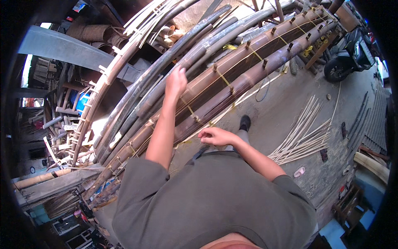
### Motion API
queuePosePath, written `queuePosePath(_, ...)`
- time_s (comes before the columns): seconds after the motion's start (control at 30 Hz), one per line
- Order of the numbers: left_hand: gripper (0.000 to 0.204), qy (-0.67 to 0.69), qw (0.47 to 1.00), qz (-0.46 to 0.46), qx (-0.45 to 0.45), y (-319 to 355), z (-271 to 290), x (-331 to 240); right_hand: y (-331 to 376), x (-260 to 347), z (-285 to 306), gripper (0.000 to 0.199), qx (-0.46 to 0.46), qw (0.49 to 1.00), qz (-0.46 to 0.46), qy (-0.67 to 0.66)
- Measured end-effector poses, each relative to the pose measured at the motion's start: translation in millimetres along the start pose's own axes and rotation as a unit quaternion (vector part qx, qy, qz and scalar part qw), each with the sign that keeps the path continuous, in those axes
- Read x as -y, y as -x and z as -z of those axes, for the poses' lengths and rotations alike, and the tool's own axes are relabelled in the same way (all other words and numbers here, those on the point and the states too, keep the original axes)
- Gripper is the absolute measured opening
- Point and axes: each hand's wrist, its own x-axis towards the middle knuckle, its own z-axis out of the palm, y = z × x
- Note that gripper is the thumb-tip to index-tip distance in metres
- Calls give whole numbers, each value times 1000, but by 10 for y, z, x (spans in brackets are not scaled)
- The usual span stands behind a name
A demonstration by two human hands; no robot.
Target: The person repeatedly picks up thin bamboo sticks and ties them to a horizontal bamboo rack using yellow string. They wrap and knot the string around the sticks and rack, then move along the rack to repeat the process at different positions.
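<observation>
Two long brown bamboo poles run side by side from lower left to upper right, the far pole (232, 57) and the near pole (251, 79). Short pegs (265, 63) stick out of both. Between them lie dark lengthwise strands (238, 71), crossed by yellow cords (224, 79). My left hand (177, 81) is raised over the far pole with its fingers closed; what they may hold is too small to make out. Lower down, my right hand (213, 136) hovers beside the near pole, fingers curled together, and any thin thing in them cannot be made out.
More bamboo poles (195, 54) lie behind the pegged pair. Pale split sticks (304, 133) are spread on the concrete floor at right, near a pink slipper (299, 172). A black motorbike (352, 54) stands at upper right. Wood scraps (62, 128) are piled at left.
</observation>
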Motion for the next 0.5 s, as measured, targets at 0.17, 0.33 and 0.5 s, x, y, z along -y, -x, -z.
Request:
queuePosePath(0.17,33,38,974,31,222,1186,140,898,-329,138,-485,19,-296,739,35,-604)
queuePosePath(0.33,32,81,995,-29,-42,1425,-189,827,-1101,1383,-942,31,-248,945,180,-114)
queuePosePath(0.5,35,26,994,82,65,1257,-8,425,-1988,924,267,49,-190,793,-35,578)
